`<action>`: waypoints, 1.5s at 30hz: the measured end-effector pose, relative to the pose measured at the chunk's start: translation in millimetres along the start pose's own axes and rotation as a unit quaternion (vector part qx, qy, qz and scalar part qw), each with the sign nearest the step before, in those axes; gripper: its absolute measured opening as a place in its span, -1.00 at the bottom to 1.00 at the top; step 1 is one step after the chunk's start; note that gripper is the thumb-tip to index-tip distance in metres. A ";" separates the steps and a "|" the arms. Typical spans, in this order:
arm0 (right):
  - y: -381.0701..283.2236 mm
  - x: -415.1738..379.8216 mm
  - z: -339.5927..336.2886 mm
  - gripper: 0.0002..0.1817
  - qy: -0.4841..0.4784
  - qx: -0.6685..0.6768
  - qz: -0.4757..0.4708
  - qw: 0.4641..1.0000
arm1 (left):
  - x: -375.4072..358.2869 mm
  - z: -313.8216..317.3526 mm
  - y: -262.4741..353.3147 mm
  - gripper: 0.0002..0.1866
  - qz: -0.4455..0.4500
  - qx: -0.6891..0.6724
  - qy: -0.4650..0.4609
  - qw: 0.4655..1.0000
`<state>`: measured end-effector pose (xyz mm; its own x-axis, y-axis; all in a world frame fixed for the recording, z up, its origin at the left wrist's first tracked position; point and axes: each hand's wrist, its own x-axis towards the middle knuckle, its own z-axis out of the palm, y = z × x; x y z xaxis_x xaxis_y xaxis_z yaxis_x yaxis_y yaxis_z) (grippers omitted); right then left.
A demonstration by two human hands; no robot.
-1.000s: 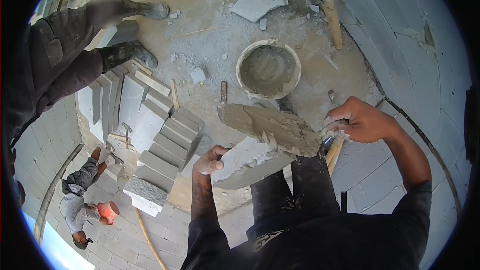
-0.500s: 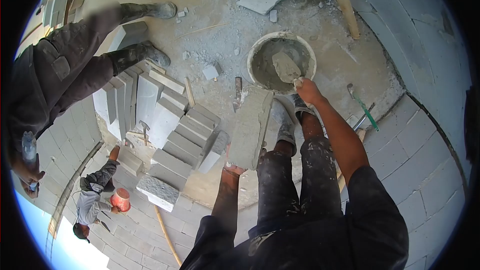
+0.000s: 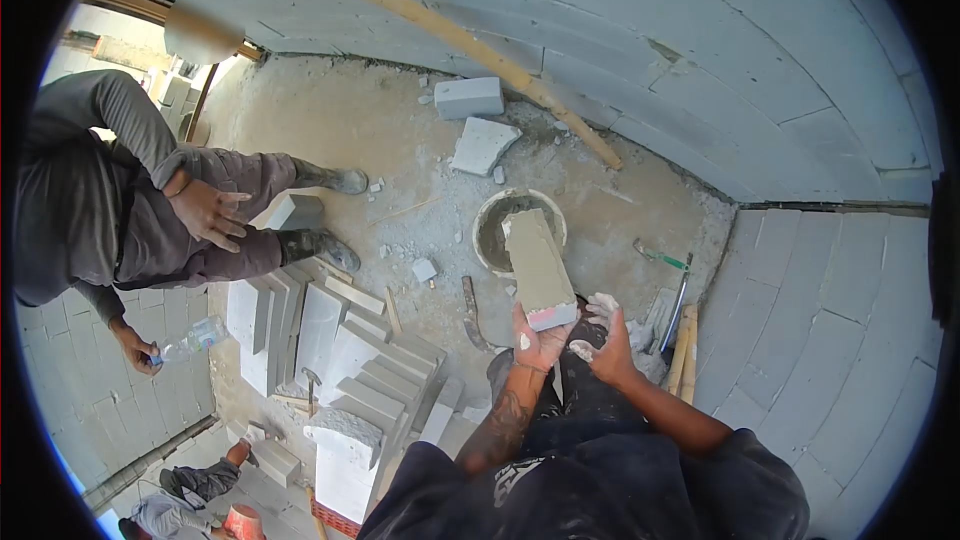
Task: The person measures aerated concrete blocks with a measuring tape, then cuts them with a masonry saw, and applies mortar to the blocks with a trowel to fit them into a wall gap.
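My left hand (image 3: 541, 342) grips the near end of a concrete block (image 3: 538, 258), which is held out in front of my legs. Grey mortar coats the block's upper face. Beside that near end, my right hand (image 3: 606, 342) has its fingers apart and holds nothing; mortar whitens its fingertips. Past the block stands a round mortar bucket (image 3: 483, 249), partly covered by it. No trowel shows in this view.
Pale blocks (image 3: 375, 370) are stacked at left, with a hammer (image 3: 311, 389) on them. A person (image 3: 90, 200) holding a plastic bottle (image 3: 195, 340) stands left; another person (image 3: 185, 500) is lower left. A green-handled tool (image 3: 661, 256) lies right. A wooden pole (image 3: 440, 25) leans at the wall.
My right hand has let go of the trowel and moved from the bucket to the block's near end. The block has been raised and tilted forward. My view has shifted towards the wall.
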<state>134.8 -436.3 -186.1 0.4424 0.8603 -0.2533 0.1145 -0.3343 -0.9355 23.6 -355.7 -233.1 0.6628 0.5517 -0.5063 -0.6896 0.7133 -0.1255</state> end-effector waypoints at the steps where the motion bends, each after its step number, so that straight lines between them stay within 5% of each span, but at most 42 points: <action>1: -20.6 -7.2 -4.6 -0.09 0.021 -0.028 -0.026 0.999 | -2.4 17.8 -14.1 -0.44 0.015 0.012 0.023 1.000; 10: -118.9 -46.0 -48.4 -0.06 0.383 -0.038 -0.088 0.919 | -34.2 142.7 -90.2 -0.40 -0.106 0.269 -0.102 0.952; 16: -135.7 -55.6 -112.9 -0.08 0.520 -0.040 -0.115 0.846 | -10.7 171.0 -158.1 -0.40 -0.221 0.313 -0.211 0.899; 19: -147.8 -64.1 -163.3 -0.16 0.583 0.024 -0.111 0.805 | 10.5 179.7 -210.2 -0.74 -0.237 0.320 -0.148 0.905; 28: -186.7 -95.2 -345.6 -0.12 0.560 0.059 -0.303 0.769 | 20.8 271.2 -364.2 -0.63 -0.316 0.308 -0.401 0.802; 34: -200.1 -98.2 -441.9 -0.18 0.577 0.037 -0.298 0.759 | 7.8 306.9 -413.3 -0.58 -0.329 0.381 -0.351 0.790; 36: -191.9 -97.3 -476.9 -0.24 0.538 0.031 -0.333 0.774 | 19.1 292.2 -394.6 -0.65 -0.394 0.533 -0.403 0.632; 38: -198.2 -102.2 -503.4 -0.22 0.528 0.046 -0.317 0.787 | 45.0 274.6 -374.2 -0.65 -0.410 0.569 -0.410 0.584; 41: -210.3 -100.5 -540.0 -0.19 0.503 0.066 -0.322 0.799 | 76.0 278.2 -354.8 -0.65 -0.320 0.648 -0.396 0.566; 43: -219.1 -98.6 -561.7 -0.14 0.487 0.067 -0.325 0.808 | 88.2 306.2 -351.9 -0.61 -0.168 0.678 -0.403 0.591; 45: -227.1 -90.0 -573.6 -0.13 0.476 0.057 -0.335 0.811 | 104.1 349.8 -362.6 -0.48 -0.022 0.680 -0.498 0.538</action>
<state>579.1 -658.5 190.5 0.8073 0.1286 0.5759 0.5540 0.1712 -0.8148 444.7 -405.6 58.1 0.9642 -0.0037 0.2651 -0.2650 0.0182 0.9641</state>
